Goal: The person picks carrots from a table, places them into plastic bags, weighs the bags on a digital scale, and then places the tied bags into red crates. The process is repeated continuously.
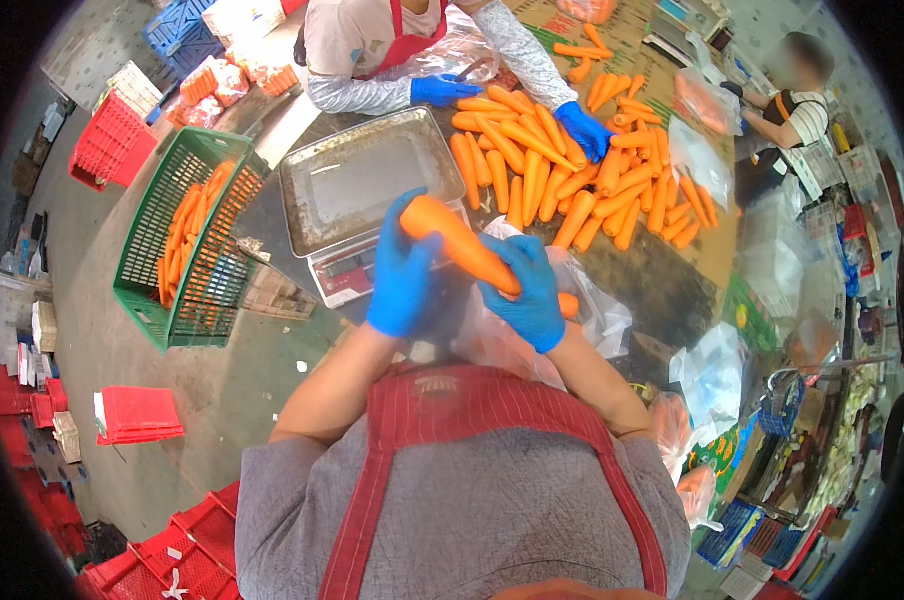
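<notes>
My left hand (404, 266), in a blue glove, grips the thick end of a large carrot (455, 238). The carrot's narrow end is in my right hand (528, 289), gloved in blue too. Beneath my hands lies a clear plastic bag (583, 289), with part of another carrot showing at its opening. A digital scale (339, 279) with a worn metal tray (377, 176) on top stands just beyond my left hand. Past my right hand a large heap of carrots (530, 146) covers part of the table.
Across the table a co-worker's blue-gloved hands (583, 129) touch the heap. A green plastic crate (185, 240) holding carrots stands at the left. Bagged carrots (215, 86) lie at the upper left. White plastic bags (711, 375) lie at the right. Another person (789, 112) is at the upper right.
</notes>
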`<state>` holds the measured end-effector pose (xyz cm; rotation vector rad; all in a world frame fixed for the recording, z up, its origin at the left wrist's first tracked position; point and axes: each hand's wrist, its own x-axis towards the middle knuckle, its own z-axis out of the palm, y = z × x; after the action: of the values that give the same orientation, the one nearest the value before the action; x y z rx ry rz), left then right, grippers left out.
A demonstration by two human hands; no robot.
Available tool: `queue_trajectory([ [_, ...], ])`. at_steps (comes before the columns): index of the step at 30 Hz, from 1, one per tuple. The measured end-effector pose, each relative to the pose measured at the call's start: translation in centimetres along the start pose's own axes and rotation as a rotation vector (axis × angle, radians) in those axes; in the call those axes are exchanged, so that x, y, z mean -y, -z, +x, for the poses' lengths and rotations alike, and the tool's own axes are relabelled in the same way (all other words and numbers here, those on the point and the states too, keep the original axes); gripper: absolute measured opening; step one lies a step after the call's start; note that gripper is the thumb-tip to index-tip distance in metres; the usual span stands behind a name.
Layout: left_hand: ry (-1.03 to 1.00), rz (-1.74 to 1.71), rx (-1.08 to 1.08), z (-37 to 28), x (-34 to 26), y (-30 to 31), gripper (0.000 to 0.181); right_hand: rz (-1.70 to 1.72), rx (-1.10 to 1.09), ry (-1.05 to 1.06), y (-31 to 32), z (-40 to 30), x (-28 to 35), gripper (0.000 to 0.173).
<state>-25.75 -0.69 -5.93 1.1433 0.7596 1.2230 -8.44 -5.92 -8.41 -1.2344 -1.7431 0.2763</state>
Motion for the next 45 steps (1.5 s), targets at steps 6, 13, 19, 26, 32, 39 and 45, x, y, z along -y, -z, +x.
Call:
queue_trajectory([
  [6, 0.157, 0.021, 0.152, 1.5, 2.0, 1.6, 0.048, 0.380, 0.098, -0.429, 1.4, -1.8, -0.8, 0.053],
  [13, 0.086, 0.484, 0.262, -0.7, 9.1, -3.1, 0.073, 0.837, -0.153, -0.671, 8.2, -5.9, -4.6, 0.041],
  [19, 0.522, -0.125, 0.153, -0.5, 6.8, -3.5, 0.027, 0.111, 0.509, -0.679, 7.6, -16.0, -6.7, 0.048],
  [26, 0.545, -0.460, 0.184, -3.4, -0.1, -0.1, 0.047, -0.206, 0.813, -0.935, 14.9, -11.0, -0.2, 0.074],
  [32, 0.394, -0.345, 0.222, -2.6, -1.5, 2.4, 0.046, -0.177, 0.887, -0.792, 15.6, -9.5, 3.1, 0.093],
  [39, 0.495, -0.170, 0.261, -4.2, 0.0, 2.6, 0.065, -0.342, 1.110, -0.492, 10.8, -10.8, -1.1, 0.079],
  [45, 0.504, -0.076, 0.295, -4.7, 0.3, 3.4, 0.067, -0.200, 0.905, -0.763, 8.5, -9.9, -3.6, 0.031],
])
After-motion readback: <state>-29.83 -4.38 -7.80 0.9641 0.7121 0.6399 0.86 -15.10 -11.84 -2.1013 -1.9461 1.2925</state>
